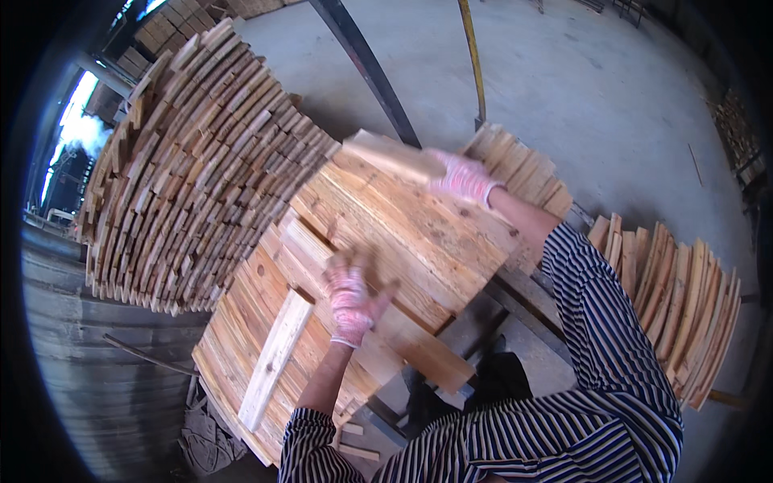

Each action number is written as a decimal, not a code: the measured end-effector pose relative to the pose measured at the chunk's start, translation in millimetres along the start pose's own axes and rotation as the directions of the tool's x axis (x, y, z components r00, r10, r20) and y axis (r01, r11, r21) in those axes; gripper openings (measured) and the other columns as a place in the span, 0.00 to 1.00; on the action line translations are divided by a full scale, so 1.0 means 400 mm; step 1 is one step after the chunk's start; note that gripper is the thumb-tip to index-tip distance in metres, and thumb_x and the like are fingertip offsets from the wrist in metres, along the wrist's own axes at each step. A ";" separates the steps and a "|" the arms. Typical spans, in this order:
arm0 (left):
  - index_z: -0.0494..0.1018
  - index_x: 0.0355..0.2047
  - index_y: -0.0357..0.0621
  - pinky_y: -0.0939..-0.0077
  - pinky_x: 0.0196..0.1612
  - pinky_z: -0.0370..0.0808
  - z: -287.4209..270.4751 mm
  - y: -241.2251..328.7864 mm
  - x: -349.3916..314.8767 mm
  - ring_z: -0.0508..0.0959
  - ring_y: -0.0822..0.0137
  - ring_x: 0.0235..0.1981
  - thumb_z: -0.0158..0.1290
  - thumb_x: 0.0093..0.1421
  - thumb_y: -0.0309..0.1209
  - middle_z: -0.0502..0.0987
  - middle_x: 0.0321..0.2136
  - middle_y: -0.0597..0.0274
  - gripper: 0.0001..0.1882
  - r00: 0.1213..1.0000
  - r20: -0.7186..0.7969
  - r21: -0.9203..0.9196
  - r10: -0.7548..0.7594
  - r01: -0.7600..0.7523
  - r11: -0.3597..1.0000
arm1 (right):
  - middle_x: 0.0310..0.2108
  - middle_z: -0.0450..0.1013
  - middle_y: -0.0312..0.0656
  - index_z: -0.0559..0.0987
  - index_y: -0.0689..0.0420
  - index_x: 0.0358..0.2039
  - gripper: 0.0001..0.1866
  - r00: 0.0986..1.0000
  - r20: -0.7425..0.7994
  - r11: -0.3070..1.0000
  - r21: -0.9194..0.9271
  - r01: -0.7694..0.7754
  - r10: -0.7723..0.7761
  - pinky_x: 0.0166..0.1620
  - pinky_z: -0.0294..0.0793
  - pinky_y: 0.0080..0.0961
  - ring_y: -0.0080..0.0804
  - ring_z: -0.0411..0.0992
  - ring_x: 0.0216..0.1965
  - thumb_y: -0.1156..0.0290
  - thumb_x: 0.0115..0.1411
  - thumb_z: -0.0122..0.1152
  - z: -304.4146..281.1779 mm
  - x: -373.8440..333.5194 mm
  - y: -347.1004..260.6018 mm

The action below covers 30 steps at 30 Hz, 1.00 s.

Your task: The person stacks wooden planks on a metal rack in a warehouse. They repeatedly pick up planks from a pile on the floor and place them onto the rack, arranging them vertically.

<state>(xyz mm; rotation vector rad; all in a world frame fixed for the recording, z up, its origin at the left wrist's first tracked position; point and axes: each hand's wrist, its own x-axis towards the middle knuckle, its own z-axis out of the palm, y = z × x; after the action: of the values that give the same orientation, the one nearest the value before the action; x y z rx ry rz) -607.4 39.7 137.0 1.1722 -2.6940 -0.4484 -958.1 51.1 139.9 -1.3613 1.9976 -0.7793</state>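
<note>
In a pink and white work glove, my right hand [465, 177] grips the end of a short wooden board [393, 154] at the far edge of a layer of flat planks [419, 229]. The held board is blurred and stretches left from my fingers. My left hand [352, 306], gloved alike, has its thumb and fingers apart over the planks; its fingertips are smeared by motion. Beneath or beside it lies a plank [431, 354] whose near end juts toward me. A narrow pale strip of wood [276, 358] rests across the planks left of that hand.
A tall stack of wooden pieces [193, 177] rises at the left. More boards stand in a row [684, 298] at the right, and a smaller pile [515, 165] sits beyond my right hand. A dark metal bar [366, 68] and a yellow post [473, 60] rise at the back.
</note>
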 end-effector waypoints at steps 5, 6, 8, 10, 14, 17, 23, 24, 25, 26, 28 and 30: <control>0.49 0.74 0.50 0.46 0.72 0.52 0.101 0.041 -0.019 0.50 0.32 0.72 0.74 0.40 0.56 0.41 0.73 0.29 0.66 0.730 -0.095 -0.179 -0.677 0.656 0.733 | 0.66 0.67 0.52 0.62 0.55 0.72 0.48 0.965 -0.227 0.865 0.502 0.000 0.131 0.67 0.65 0.33 0.43 0.68 0.64 0.45 0.58 0.69 -0.115 -0.113 0.079; 0.48 0.75 0.52 0.47 0.71 0.59 0.085 0.070 -0.004 0.52 0.31 0.71 0.75 0.40 0.51 0.42 0.73 0.28 0.67 0.685 -0.074 -0.168 -0.725 0.708 0.686 | 0.65 0.67 0.50 0.62 0.55 0.72 0.44 0.958 -0.195 0.728 0.685 -0.021 0.211 0.65 0.66 0.32 0.40 0.69 0.62 0.48 0.61 0.66 -0.123 -0.173 0.078; 0.53 0.73 0.49 0.51 0.61 0.71 0.106 0.021 -0.048 0.67 0.37 0.64 0.74 0.41 0.45 0.56 0.68 0.32 0.62 0.734 -0.266 -0.198 -0.624 0.592 0.781 | 0.64 0.68 0.47 0.63 0.55 0.71 0.36 0.950 -0.136 0.565 0.824 -0.050 0.283 0.61 0.71 0.32 0.35 0.72 0.58 0.53 0.68 0.59 -0.067 -0.274 0.060; 0.57 0.70 0.43 0.55 0.57 0.74 0.068 -0.011 -0.048 0.71 0.48 0.60 0.75 0.40 0.46 0.70 0.59 0.39 0.59 0.795 -0.188 -0.480 -0.577 0.438 0.760 | 0.60 0.71 0.42 0.66 0.55 0.69 0.30 0.946 -0.246 0.602 0.795 0.072 0.211 0.55 0.76 0.32 0.32 0.75 0.52 0.54 0.73 0.51 -0.031 -0.418 0.124; 0.59 0.70 0.53 0.63 0.68 0.67 -0.116 -0.052 -0.033 0.64 0.44 0.68 0.74 0.33 0.29 0.57 0.69 0.41 0.61 0.940 0.032 -0.388 -0.338 0.323 0.863 | 0.58 0.69 0.46 0.65 0.57 0.67 0.36 0.791 -0.179 0.310 0.951 -0.014 0.584 0.60 0.72 0.38 0.40 0.71 0.56 0.45 0.69 0.55 0.111 -0.648 0.206; 0.58 0.71 0.58 0.63 0.69 0.65 -0.308 -0.174 -0.168 0.61 0.42 0.70 0.72 0.35 0.26 0.54 0.71 0.39 0.60 0.974 0.101 -0.211 -0.205 0.222 0.952 | 0.61 0.66 0.49 0.61 0.57 0.69 0.42 0.783 -0.021 0.153 0.984 -0.096 0.622 0.62 0.70 0.41 0.43 0.67 0.59 0.40 0.67 0.55 0.243 -0.743 0.183; 0.55 0.73 0.51 0.62 0.70 0.64 -0.432 -0.505 -0.424 0.61 0.44 0.70 0.70 0.44 0.30 0.55 0.71 0.40 0.55 0.979 0.185 0.011 -0.090 0.089 0.996 | 0.52 0.72 0.47 0.66 0.58 0.64 0.39 0.830 -0.020 0.251 0.957 -0.146 0.558 0.53 0.75 0.38 0.43 0.73 0.50 0.40 0.65 0.57 0.320 -0.797 0.096; 0.54 0.73 0.48 0.62 0.70 0.64 -0.390 -0.593 -0.499 0.61 0.44 0.70 0.71 0.45 0.32 0.56 0.71 0.40 0.56 0.974 0.189 -0.004 -0.121 0.124 0.992 | 0.48 0.73 0.47 0.66 0.57 0.63 0.36 0.865 0.004 0.244 0.959 -0.146 0.501 0.49 0.78 0.39 0.43 0.74 0.46 0.43 0.65 0.59 0.331 -0.781 0.077; 0.53 0.73 0.46 0.62 0.71 0.63 -0.361 -0.655 -0.527 0.61 0.45 0.70 0.72 0.46 0.34 0.57 0.70 0.40 0.56 0.973 0.197 -0.031 -0.121 0.130 0.991 | 0.44 0.74 0.46 0.66 0.56 0.61 0.34 0.889 0.005 0.240 0.962 -0.129 0.459 0.44 0.80 0.41 0.44 0.75 0.43 0.45 0.65 0.60 0.334 -0.756 0.060; 0.53 0.73 0.44 0.62 0.71 0.62 -0.343 -0.669 -0.552 0.61 0.44 0.70 0.72 0.46 0.38 0.58 0.69 0.40 0.57 0.938 0.225 0.012 -0.263 0.267 0.964 | 0.42 0.74 0.46 0.65 0.56 0.61 0.34 0.906 -0.104 0.375 0.925 -0.064 0.411 0.42 0.81 0.39 0.41 0.76 0.40 0.48 0.63 0.63 0.342 -0.735 -0.062; 0.52 0.73 0.44 0.60 0.72 0.59 -0.341 -0.653 -0.541 0.59 0.43 0.71 0.72 0.45 0.46 0.61 0.68 0.42 0.60 0.878 0.277 0.083 -0.390 0.383 0.920 | 0.44 0.74 0.47 0.65 0.56 0.62 0.35 0.937 -0.092 0.463 0.883 -0.080 0.337 0.40 0.81 0.39 0.40 0.76 0.39 0.50 0.62 0.65 0.339 -0.703 -0.125; 0.52 0.73 0.46 0.59 0.71 0.61 -0.340 -0.652 -0.541 0.57 0.42 0.72 0.72 0.46 0.46 0.61 0.68 0.42 0.59 0.864 0.270 0.093 -0.426 0.417 0.904 | 0.46 0.73 0.48 0.60 0.55 0.69 0.43 0.964 0.015 0.499 0.853 -0.151 0.266 0.39 0.82 0.37 0.37 0.76 0.38 0.54 0.59 0.69 0.337 -0.665 -0.146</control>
<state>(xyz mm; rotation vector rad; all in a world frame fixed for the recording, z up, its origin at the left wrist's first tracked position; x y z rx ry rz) -245.4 2.6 169.0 1.8509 -2.6645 -0.6849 -743.0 265.8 133.9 -0.4611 1.4192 -1.4839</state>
